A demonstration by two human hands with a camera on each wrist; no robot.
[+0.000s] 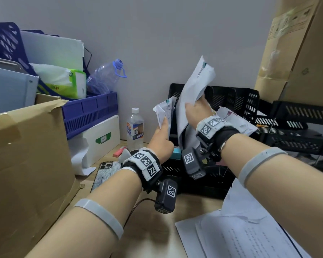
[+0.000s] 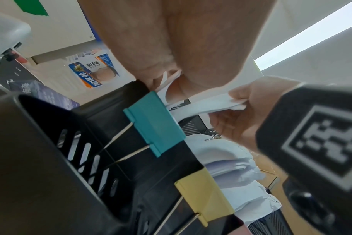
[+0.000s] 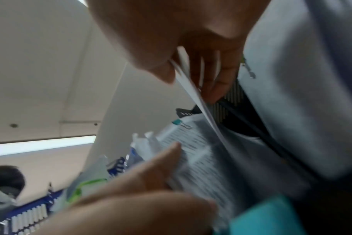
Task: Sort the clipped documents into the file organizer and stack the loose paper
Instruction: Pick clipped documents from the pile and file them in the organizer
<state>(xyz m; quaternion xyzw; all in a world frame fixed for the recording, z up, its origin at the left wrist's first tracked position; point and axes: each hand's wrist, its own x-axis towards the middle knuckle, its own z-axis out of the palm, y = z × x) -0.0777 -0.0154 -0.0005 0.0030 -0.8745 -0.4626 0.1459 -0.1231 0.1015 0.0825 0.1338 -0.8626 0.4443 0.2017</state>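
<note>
1. The right hand has its fingers curled on one face and the thumb on the other face of a clipped bundle of white sheets, pinching it near its lower half.
2. That bundle stands nearly upright above the black file organizer. Its long axis runs up and leans a little to the right, and the top corner with a small teal-headed clip points up toward the wall.
3. The left hand pinches a second, smaller clipped bundle by its lower edge, thumb laid on the printed face, the other fingers behind it.
4. The smaller bundle also stands on end, long axis vertical, just to the left of the first one and lower. A teal clip sits at its upper corner, clearest in the right wrist view.
5. Both bundles are held in the air over the left end of the organizer; whether they touch each other cannot be told.
6. A teal binder clip and a yellow binder clip are clamped on the organizer's black rim, seen in the left wrist view.
7. Another clipped document lies slanted in a compartment to the right of the right wrist.
8. Loose paper lies flat on the desk toward its near right corner.
9. Near the desk's left edge stands a cardboard box, with a phone lying beside it and a water bottle upright toward the back edge.
</note>
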